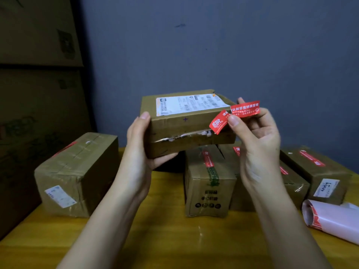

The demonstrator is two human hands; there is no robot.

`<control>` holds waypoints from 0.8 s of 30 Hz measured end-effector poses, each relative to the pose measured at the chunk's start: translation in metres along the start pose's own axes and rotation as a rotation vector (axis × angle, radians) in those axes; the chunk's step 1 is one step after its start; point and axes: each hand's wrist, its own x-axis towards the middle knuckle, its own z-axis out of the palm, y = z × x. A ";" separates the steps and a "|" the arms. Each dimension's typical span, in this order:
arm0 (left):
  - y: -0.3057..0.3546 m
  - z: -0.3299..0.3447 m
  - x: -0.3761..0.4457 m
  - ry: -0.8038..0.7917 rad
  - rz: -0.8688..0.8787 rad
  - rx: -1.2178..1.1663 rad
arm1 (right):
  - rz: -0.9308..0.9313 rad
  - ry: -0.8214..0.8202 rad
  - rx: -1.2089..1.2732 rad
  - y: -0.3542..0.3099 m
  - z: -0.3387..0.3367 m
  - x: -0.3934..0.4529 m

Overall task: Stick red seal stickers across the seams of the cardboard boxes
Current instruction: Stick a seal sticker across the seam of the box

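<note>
One held box (186, 123), one red sticker (236, 115), four tabled boxes (77, 171).

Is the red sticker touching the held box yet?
Touching. The head view shows the red sticker's lower end lying on the box's front face near the seam.

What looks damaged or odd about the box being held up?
The held box has a ragged seam along its front side, where torn tape shows white. Its far top corner by the shipping label looks torn. The red seal sticker, pinched in the right hand, is bent.
</note>
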 end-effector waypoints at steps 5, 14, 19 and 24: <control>0.011 0.010 0.015 -0.017 -0.013 0.326 | 0.014 0.019 0.077 -0.006 0.004 -0.002; 0.028 -0.006 -0.031 -0.176 0.288 0.564 | 0.190 0.036 0.043 -0.038 0.013 -0.020; 0.043 -0.004 -0.062 -0.136 0.132 0.399 | 0.277 -0.014 0.010 -0.063 0.006 -0.040; 0.045 -0.003 -0.088 -0.084 -0.095 0.386 | 0.288 -0.009 -0.030 -0.075 0.000 -0.062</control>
